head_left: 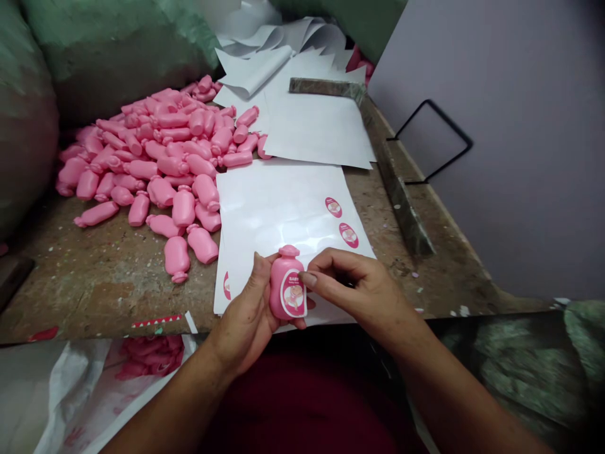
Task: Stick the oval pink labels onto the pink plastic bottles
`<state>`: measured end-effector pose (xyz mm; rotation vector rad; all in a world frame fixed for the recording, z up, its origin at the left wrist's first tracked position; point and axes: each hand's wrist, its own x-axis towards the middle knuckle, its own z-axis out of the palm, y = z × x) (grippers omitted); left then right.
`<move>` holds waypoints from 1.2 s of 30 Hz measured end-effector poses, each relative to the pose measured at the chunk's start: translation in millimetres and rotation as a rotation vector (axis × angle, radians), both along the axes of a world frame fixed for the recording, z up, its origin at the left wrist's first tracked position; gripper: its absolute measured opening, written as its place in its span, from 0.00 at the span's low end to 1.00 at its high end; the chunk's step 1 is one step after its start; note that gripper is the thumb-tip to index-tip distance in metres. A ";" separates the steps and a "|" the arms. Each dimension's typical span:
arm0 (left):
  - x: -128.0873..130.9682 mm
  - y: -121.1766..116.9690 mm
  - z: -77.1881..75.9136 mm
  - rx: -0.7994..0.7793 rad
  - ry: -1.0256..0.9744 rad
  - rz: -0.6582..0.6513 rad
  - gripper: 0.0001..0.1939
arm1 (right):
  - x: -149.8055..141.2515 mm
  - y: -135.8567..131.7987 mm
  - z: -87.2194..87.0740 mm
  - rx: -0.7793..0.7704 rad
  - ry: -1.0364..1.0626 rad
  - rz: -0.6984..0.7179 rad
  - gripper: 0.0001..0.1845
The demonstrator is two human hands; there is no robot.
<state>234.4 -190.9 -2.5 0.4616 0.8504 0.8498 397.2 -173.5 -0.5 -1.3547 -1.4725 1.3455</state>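
My left hand point(248, 321) grips a small pink plastic bottle point(287, 268) upright, with its capped neck pointing away from me. An oval pink-and-white "Baby" label point(293, 295) sits on the bottle's front. My right hand point(354, 284) comes in from the right, its fingertips pressed against the bottle's right edge beside the label. Under both hands lies a white label backing sheet point(278, 217), with two oval labels point(341, 221) still stuck near its right edge. A large heap of unlabelled pink bottles point(155, 151) lies to the left.
The scuffed wooden workbench point(89, 290) carries loose white sheets point(316, 126) and a long stone strip point(397, 189) at its far right. Green sacks point(113, 44) stand behind. A white bag holding pink items point(118, 372) lies below the near edge.
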 end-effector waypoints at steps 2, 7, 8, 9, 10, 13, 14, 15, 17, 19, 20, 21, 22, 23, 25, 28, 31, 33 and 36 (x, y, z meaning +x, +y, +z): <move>0.2 -0.3 0.3 0.001 0.000 -0.001 0.35 | 0.3 -0.1 -2.4 -0.006 0.003 -0.002 0.11; 0.0 -0.3 -1.0 -0.007 0.023 0.000 0.34 | -0.7 0.7 -4.7 -0.009 0.026 -0.004 0.12; 0.0 0.0 -1.4 -0.009 0.030 0.002 0.35 | -1.0 1.0 -4.6 -0.008 0.028 -0.003 0.12; 0.1 0.4 -1.7 -0.010 0.035 0.002 0.35 | -1.1 1.2 -4.5 -0.009 0.029 -0.003 0.12; 0.3 0.7 -2.0 -0.011 0.037 0.000 0.36 | -1.2 1.3 -4.6 -0.010 0.030 -0.003 0.12; 0.5 1.3 -2.6 -0.002 0.034 -0.006 0.38 | -1.0 1.6 -5.6 -0.014 0.033 -0.002 0.12; 0.5 1.3 -2.9 0.001 0.035 -0.004 0.38 | -0.9 1.6 -6.2 -0.017 0.030 -0.002 0.12; 0.3 1.2 -3.2 0.002 0.038 -0.001 0.37 | -0.9 1.6 -6.8 -0.019 0.026 -0.003 0.12; 0.0 0.6 -4.0 0.005 0.043 0.001 0.36 | -0.9 1.3 -8.1 -0.019 0.017 -0.004 0.12; -0.2 -0.2 -4.5 0.021 0.044 -0.006 0.33 | -1.0 0.9 -8.9 -0.010 0.007 -0.004 0.13; -0.2 -0.6 -4.5 0.031 0.053 -0.012 0.30 | -1.0 0.6 -9.2 -0.003 -0.003 -0.006 0.13; 0.0 -0.9 -4.4 0.044 0.066 -0.020 0.27 | -0.9 0.3 -9.3 0.006 -0.018 -0.008 0.13; 0.2 -1.3 -4.2 0.054 0.083 -0.024 0.24 | -0.7 0.0 -9.3 0.016 -0.039 -0.010 0.13; 0.5 -1.5 -3.9 0.058 0.099 -0.026 0.22 | -0.5 -0.4 -9.4 0.027 -0.067 -0.012 0.13; 0.9 -1.9 -3.8 0.056 0.116 -0.025 0.20 | 0.1 -1.4 -9.6 0.069 -0.135 -0.011 0.12; 0.3 -2.0 -5.8 0.054 0.099 -0.021 0.19 | 1.1 -3.7 -11.2 0.238 -0.284 -0.034 0.10; -1.5 -1.8 -9.8 0.073 0.076 -0.032 0.18 | 1.9 -5.8 -14.6 0.393 -0.403 -0.079 0.07; -2.3 -1.9 -11.9 0.081 0.081 -0.038 0.19 | 2.6 -6.0 -17.5 0.384 -0.399 -0.095 0.08; -1.9 -2.2 -12.6 0.080 0.119 -0.048 0.23 | 3.5 -4.3 -21.9 0.293 -0.303 -0.120 0.09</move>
